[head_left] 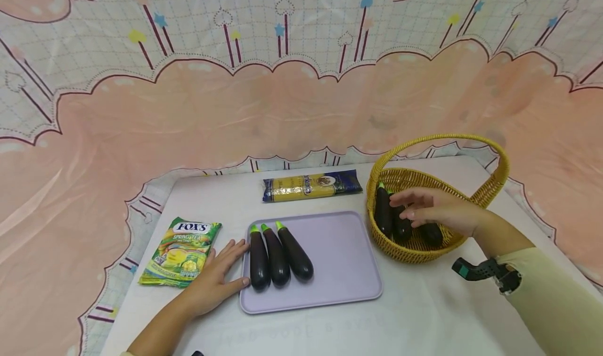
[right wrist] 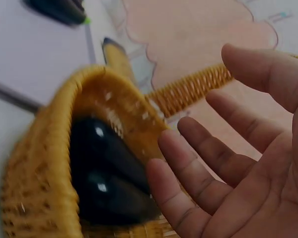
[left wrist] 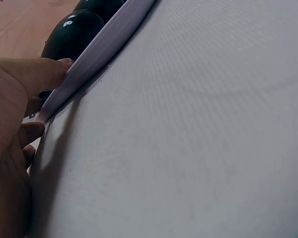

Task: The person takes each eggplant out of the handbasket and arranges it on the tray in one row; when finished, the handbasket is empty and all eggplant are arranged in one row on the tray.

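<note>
Three dark eggplants [head_left: 279, 256] with green stems lie side by side on the left part of a lilac tray [head_left: 339, 262]. At the tray's left rim my left hand [head_left: 214, 280] rests with fingers extended; the left wrist view has its thumb [left wrist: 49, 74] against the rim, close to an eggplant [left wrist: 72, 37]. My right hand [head_left: 435, 209] hovers over the yellow wicker basket [head_left: 400, 254], fingers loosely spread and holding nothing. Inside the basket are more eggplants [head_left: 383, 212], partly covered by the hand in the head view. Two rounded ends show in the right wrist view.
A green Fox's candy bag [head_left: 181, 254] lies left of the tray, beside my left hand. Behind the tray is a yellow and blue spaghetti pack [head_left: 311, 185]. The basket's tall handle [head_left: 499, 178] arches above the right hand. A white cloth covers the table [head_left: 348, 330].
</note>
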The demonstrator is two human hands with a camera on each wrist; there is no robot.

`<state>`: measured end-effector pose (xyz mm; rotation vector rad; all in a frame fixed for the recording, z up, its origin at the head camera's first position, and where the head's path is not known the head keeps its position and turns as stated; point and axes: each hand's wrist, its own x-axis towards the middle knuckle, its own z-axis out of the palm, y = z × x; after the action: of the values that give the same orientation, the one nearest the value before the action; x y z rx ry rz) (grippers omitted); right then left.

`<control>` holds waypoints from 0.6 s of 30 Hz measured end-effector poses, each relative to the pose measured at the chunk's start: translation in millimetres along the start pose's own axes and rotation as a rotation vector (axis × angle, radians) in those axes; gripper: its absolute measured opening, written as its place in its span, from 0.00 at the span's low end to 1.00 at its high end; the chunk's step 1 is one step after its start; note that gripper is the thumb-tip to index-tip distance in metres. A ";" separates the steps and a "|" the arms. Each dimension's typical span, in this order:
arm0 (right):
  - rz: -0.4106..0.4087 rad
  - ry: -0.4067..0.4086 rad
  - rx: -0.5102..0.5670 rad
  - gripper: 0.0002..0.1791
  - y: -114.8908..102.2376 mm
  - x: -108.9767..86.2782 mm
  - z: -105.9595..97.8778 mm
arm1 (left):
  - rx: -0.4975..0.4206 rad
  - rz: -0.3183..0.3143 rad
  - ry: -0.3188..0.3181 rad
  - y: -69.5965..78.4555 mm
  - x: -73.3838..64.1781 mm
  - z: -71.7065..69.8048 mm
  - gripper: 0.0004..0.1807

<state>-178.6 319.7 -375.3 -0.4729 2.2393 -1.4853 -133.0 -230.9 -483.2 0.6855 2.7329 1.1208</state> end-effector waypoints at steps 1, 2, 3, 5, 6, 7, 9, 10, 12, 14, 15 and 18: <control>0.013 0.011 -0.003 0.25 0.5 0.1 -2.2 | -0.001 -0.004 -0.002 -0.2 -0.2 0.0 0.43; 0.017 0.022 -0.007 0.26 1.2 0.2 -4.1 | 0.000 -0.005 -0.003 -0.4 -0.3 0.1 0.43; 0.024 0.032 -0.012 0.26 2.1 0.2 -6.3 | 0.001 -0.004 -0.003 -0.7 -0.4 0.2 0.43; 0.024 0.047 -0.025 0.27 4.6 0.3 -11.3 | 0.003 -0.002 -0.001 -1.4 -0.2 0.5 0.43; 0.025 0.054 -0.033 0.27 5.9 0.5 -13.8 | 0.005 0.001 -0.001 -1.8 -0.1 0.7 0.43; 0.027 0.058 -0.044 0.28 7.2 0.7 -16.5 | 0.005 0.001 0.000 -2.0 -0.1 0.9 0.43; 0.037 0.065 -0.068 0.29 9.9 1.5 -22.0 | 0.003 0.002 0.000 -2.4 0.0 1.1 0.43; 0.042 0.069 -0.081 0.29 11.2 1.9 -24.6 | 0.002 0.001 0.000 -2.4 0.0 1.3 0.43; 0.053 0.076 -0.103 0.30 13.8 2.8 -29.8 | 0.001 -0.001 -0.001 -2.3 0.0 1.4 0.43; 0.071 0.087 -0.122 0.31 17.2 3.9 -34.7 | -0.001 -0.002 -0.001 -2.0 -0.1 1.5 0.43; 0.077 0.091 -0.128 0.32 19.2 4.8 -36.9 | -0.001 -0.002 0.000 -1.9 -0.1 1.5 0.43; 0.109 0.102 -0.136 0.33 25.0 7.3 -41.8 | -0.002 -0.003 -0.001 -1.6 -0.5 1.8 0.43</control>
<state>-207.5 358.3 -384.9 -0.3160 2.4159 -1.3362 -132.6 -231.0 -485.7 0.6818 2.7307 1.1220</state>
